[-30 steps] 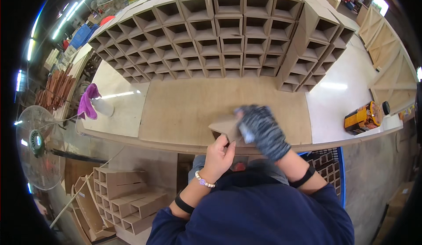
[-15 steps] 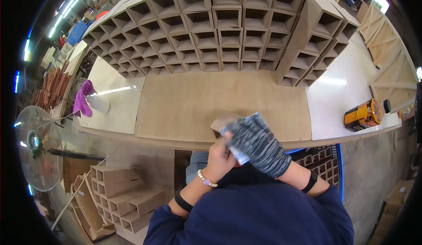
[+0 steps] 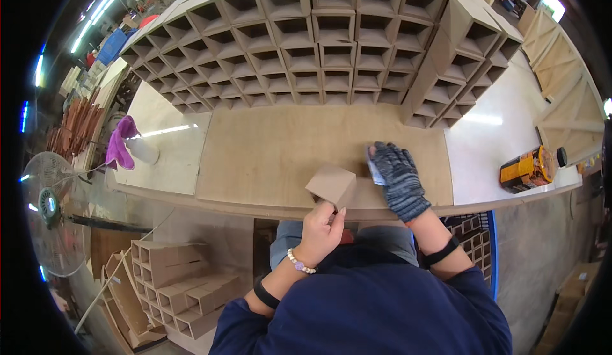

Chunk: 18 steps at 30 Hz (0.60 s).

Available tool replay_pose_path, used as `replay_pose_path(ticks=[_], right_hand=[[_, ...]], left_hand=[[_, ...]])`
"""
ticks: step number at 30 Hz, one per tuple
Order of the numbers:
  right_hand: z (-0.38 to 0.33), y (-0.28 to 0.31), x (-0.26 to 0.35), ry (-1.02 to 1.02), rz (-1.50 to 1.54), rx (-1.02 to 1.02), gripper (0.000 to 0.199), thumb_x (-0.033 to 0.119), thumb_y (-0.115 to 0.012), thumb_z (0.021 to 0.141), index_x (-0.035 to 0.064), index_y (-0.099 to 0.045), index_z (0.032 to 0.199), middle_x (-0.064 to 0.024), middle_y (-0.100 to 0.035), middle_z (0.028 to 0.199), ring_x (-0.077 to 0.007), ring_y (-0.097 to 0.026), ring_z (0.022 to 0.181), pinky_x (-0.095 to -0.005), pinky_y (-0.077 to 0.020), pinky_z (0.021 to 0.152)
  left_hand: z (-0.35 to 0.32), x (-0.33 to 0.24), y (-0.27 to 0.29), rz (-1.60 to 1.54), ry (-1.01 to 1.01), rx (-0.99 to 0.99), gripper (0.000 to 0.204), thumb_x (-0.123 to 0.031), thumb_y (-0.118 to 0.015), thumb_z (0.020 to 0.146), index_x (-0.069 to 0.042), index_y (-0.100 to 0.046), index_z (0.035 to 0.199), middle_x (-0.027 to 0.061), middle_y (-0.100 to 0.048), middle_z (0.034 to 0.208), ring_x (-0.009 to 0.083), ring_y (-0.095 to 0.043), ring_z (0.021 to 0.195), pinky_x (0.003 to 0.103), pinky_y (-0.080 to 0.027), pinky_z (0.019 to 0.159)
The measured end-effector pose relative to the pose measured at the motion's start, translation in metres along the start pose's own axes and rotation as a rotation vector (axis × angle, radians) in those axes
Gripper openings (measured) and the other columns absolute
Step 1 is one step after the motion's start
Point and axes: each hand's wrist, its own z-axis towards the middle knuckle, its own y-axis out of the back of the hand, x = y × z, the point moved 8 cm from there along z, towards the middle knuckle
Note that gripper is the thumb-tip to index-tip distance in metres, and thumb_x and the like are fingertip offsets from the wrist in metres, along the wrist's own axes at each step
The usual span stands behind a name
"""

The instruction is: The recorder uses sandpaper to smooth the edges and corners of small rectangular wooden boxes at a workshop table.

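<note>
1. While my left hand [image 3: 323,231] grips the near end of a small wooden box [image 3: 331,185], my fingers are curled under it and my thumb is pressed against its side, so the hand is closed on the box.
2. That box rests tilted on the front edge of the brown board [image 3: 268,151] that covers the middle of the workbench [image 3: 491,144], one corner pointing up and away from me.
3. My right hand [image 3: 396,178], in a grey knitted glove, lies just to the right of the box, flat on the board with the fingers close together.
4. Under those gloved fingers sits a small pale pad [image 3: 374,167]; only its left edge shows, so I cannot tell what kind of pad it is, only that my fingers press down on it.
5. Box and pad are near each other but apart.
6. Behind the board rises a big stack of open square boxes [image 3: 319,43], their mouths facing me.
7. Far to my right on the white part of the bench lies a yellow and black tool [image 3: 528,167] on its side.
8. To my left a purple cloth [image 3: 121,141] hangs over something pale on the bench corner.
9. Below the bench on my left stand a fan [image 3: 48,205] and more wooden boxes on the floor [image 3: 182,285].
</note>
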Motion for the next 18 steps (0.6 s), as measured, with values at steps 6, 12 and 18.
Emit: replay_pose_path(ticks=[6,12,18], right_hand=[[-0.007,0.029,0.069,0.298,0.209,-0.007,0.035,0.015,-0.046,0.081,0.0090,-0.051,0.115,-0.0092,-0.052,0.115,-0.0269,-0.046,0.111,-0.0458,-0.0297,0.099],[0.016,0.032,0.021,-0.019,0.112,-0.020,0.035,0.014,-0.047,0.080,0.0046,-0.049,0.114,-0.0147,-0.053,0.112,-0.0278,-0.049,0.107,-0.0425,-0.0313,0.098],[0.004,0.001,0.033,0.165,0.162,0.026,0.043,0.007,-0.046,0.081,0.0117,-0.048,0.123,-0.0138,-0.050,0.119,-0.0290,-0.049,0.110,-0.0439,-0.0352,0.095]], left_hand=[[0.006,-0.003,0.011,-0.525,0.075,-0.216,0.020,-0.002,-0.058,0.079,0.001,-0.042,0.066,0.0125,-0.045,0.059,0.0181,-0.043,0.047,0.030,-0.036,0.046],[0.002,0.019,0.010,-0.429,0.122,-0.181,0.010,-0.003,-0.057,0.081,0.001,-0.049,0.075,0.0030,-0.051,0.061,0.0066,-0.043,0.057,0.023,-0.039,0.052],[0.005,0.022,0.016,-0.640,0.249,-0.110,0.005,-0.001,-0.054,0.085,0.001,-0.053,0.089,0.0025,-0.059,0.085,0.0055,-0.052,0.078,0.022,-0.042,0.068]])
